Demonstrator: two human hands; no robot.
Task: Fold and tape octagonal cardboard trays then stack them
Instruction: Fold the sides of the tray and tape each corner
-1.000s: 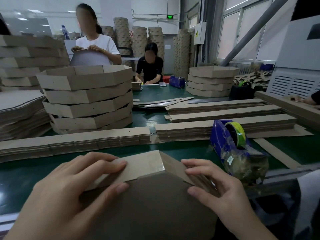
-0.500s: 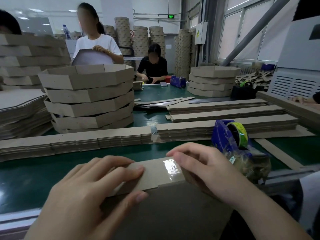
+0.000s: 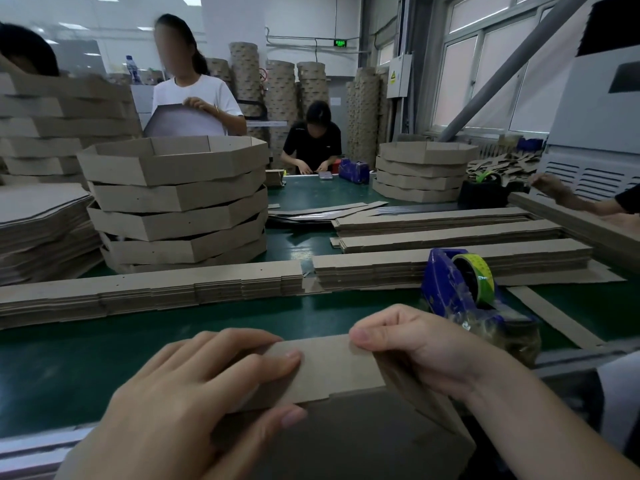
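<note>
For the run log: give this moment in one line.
left hand: presses tray wall | right hand: grips wall corner | dispenser: untouched | stack: behind, left

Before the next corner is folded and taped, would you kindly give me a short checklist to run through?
1. Tray wall folded up from the base: ok.
2. Left hand steadying it, fingers flat on the wall's face and thumb on the base: ok.
3. Right hand holding the corner, thumb on the face and fingers curled over the top edge: ok.
4. Tape on this corner: hidden under the right hand, cannot tell.
5. Tape dispenser close by, just beyond the right hand, roll loaded: ok.
6. Stack of finished trays ready to take another; its layers sit offset but it stands: ok.
</note>
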